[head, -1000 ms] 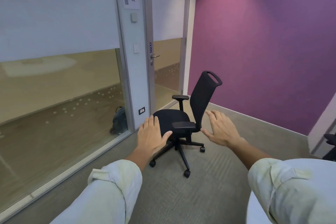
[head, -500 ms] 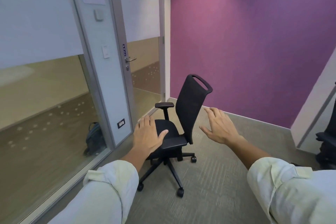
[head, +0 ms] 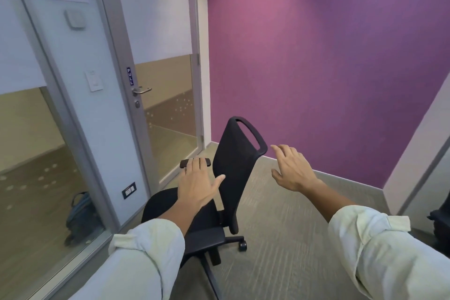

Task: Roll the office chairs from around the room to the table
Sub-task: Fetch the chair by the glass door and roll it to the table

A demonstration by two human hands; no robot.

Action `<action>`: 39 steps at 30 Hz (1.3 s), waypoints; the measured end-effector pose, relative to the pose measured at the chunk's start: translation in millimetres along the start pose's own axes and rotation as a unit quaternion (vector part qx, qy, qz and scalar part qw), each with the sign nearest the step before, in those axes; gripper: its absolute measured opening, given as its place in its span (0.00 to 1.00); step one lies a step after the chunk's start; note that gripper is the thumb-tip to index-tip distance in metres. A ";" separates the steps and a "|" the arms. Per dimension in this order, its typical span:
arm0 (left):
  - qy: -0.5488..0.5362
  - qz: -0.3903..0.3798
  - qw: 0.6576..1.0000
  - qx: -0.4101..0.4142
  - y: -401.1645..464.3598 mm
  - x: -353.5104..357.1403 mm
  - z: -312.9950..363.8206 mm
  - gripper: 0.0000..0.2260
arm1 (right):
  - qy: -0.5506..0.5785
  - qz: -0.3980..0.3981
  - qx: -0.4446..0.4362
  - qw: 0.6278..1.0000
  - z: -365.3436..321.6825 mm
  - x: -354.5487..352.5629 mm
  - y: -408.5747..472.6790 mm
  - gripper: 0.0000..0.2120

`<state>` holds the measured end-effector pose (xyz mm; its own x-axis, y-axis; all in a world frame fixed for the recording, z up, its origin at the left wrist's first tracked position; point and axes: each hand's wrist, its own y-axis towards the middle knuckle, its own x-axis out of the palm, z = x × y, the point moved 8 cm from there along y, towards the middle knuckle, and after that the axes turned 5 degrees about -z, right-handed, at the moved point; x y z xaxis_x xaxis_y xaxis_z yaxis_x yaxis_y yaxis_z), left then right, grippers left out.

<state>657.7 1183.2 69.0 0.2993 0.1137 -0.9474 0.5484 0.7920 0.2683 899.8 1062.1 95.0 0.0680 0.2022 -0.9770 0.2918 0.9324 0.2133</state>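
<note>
A black office chair on castors stands on the grey carpet just in front of me, its mesh backrest turned to the right and its seat toward the glass wall. My left hand is stretched out open above the seat, fingers spread, in line with the far armrest. My right hand hovers open just right of the backrest's top handle, not touching it. Both forearms wear rolled pale sleeves. The table is not in view.
A glass partition and a glass door marked PULL close the left side. A purple wall runs behind the chair. A dark backpack lies beyond the glass. Part of another black chair shows at the right edge.
I have come closer to the chair, which now looms larger and nearer. Both hands stay open and have risen toward the backrest and armrest.
</note>
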 end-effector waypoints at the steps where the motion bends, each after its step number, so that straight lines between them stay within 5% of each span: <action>1: -0.004 0.002 1.000 0.005 14.9 5.3 6.4 0.36 | 0.000 -0.004 0.001 1.000 8.9 3.8 12.4 0.33; 19: -0.090 -0.029 0.991 0.096 293.5 111.4 95.5 0.36 | -0.037 -0.058 -0.017 0.998 112.9 79.9 262.6 0.38; 26: -0.100 -0.076 0.990 0.067 341.3 151.1 118.1 0.24 | -0.044 -0.086 -0.086 0.992 134.1 121.1 321.7 0.39; 33: -0.047 -0.232 0.968 -0.086 378.0 203.8 143.1 0.31 | -0.024 -0.116 -0.191 0.974 164.4 162.9 369.0 0.39; 39: -0.084 -0.314 0.911 -0.254 358.4 235.4 153.8 0.23 | -0.014 -0.159 -0.295 0.942 164.9 187.2 399.7 0.40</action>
<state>1044.8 1401.6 -31.0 0.1892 -0.5161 -0.8354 0.2339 0.8499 -0.4721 1186.5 1423.2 -1.9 0.0950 -0.1166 -0.9886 -0.2794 0.9501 -0.1389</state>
